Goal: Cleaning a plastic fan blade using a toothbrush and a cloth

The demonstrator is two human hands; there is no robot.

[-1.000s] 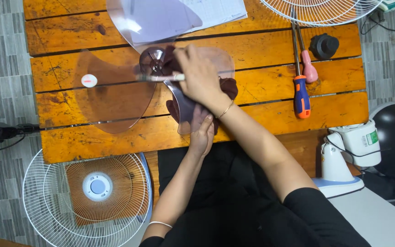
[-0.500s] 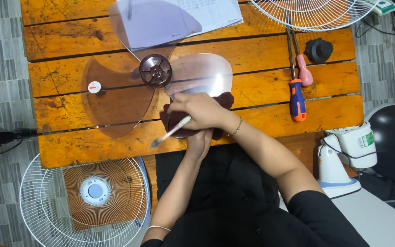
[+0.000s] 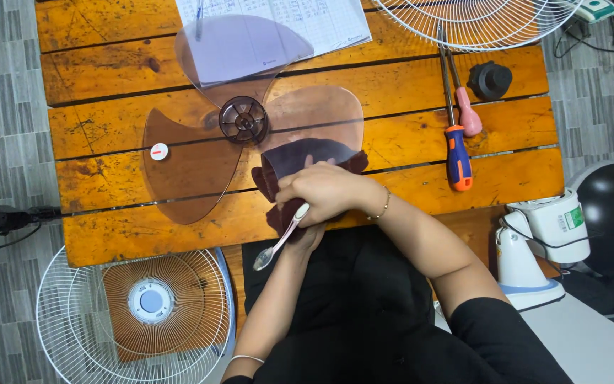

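Observation:
A clear, brown-tinted fan blade (image 3: 186,167) with a dark round hub (image 3: 243,119) lies flat on the wooden table (image 3: 108,235). A dark maroon cloth (image 3: 289,158) sits partly under its near lobe. My right hand (image 3: 325,190) rests on the cloth at the table's near edge and grips a pale toothbrush (image 3: 278,240), whose head points down-left past the edge. My left hand (image 3: 308,238) lies just below the right hand, mostly covered by it, so its fingers are hidden.
An orange-and-blue screwdriver (image 3: 458,158), a pink-handled one (image 3: 469,117) and a black cap (image 3: 490,80) lie at the right. A printed sheet (image 3: 300,21) and a wire grille (image 3: 477,21) sit at the far edge. Another grille (image 3: 136,313) and a white fan body (image 3: 541,242) are beside me.
My right hand has drawn the toothbrush back from the blade's hub to the near table edge. The hub is now uncovered, and the brush head hangs past the edge.

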